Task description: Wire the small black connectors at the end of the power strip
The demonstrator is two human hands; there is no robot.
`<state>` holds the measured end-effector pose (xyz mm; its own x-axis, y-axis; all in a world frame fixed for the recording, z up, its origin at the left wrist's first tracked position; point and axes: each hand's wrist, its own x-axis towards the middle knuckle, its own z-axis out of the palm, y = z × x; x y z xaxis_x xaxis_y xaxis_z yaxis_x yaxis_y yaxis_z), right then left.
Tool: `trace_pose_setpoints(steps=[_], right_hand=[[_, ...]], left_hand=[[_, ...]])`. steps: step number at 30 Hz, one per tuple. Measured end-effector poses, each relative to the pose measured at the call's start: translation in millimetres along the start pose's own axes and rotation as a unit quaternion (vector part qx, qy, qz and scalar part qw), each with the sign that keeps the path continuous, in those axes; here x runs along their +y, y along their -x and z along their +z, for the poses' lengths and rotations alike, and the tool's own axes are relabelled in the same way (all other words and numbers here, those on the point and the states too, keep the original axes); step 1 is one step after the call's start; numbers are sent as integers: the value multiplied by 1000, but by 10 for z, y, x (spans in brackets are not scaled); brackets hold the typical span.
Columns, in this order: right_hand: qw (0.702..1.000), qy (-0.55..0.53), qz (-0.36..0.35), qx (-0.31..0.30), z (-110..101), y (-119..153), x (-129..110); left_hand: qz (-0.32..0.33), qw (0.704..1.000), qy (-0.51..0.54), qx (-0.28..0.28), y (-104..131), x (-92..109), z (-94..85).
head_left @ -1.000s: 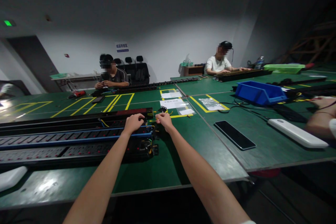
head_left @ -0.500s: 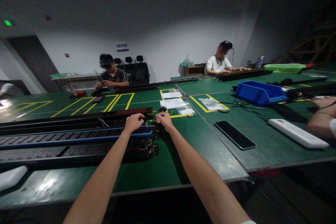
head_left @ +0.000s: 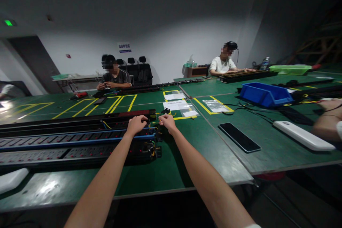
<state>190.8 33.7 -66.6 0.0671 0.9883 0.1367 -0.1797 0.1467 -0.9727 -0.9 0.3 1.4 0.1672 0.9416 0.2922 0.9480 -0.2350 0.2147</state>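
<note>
Long black power strips lie side by side on the green table (head_left: 197, 146), their ends near the middle; one is a blue-edged strip (head_left: 80, 140), with a grey-faced strip (head_left: 50, 156) nearer me. My left hand (head_left: 136, 125) rests with curled fingers on the end of a black strip behind the blue-edged one. What its fingers grip is hidden. Just right of the strip ends, my right hand (head_left: 167, 122) is closed in a pinch on something small that I cannot make out. Yellow wires (head_left: 153, 144) show at the nearest strip's end. A small black bracket (head_left: 166, 110) stands behind my right hand.
To the right lie a phone (head_left: 239, 137), a white power bank (head_left: 301, 135) and a blue bin (head_left: 264, 94) with cables. Another person's arm (head_left: 327, 117) reaches in at the right edge. Two people sit across the table. Papers (head_left: 176, 105) lie beyond my hands.
</note>
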Motion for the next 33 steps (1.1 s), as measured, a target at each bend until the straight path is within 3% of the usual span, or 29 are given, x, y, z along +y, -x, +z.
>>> trace_pose_setpoints(steps=[33], right_hand=[[1000, -9, 5, 0, 4, 7, -19]], left_hand=[[9, 1000, -4, 7, -4, -23, 22]])
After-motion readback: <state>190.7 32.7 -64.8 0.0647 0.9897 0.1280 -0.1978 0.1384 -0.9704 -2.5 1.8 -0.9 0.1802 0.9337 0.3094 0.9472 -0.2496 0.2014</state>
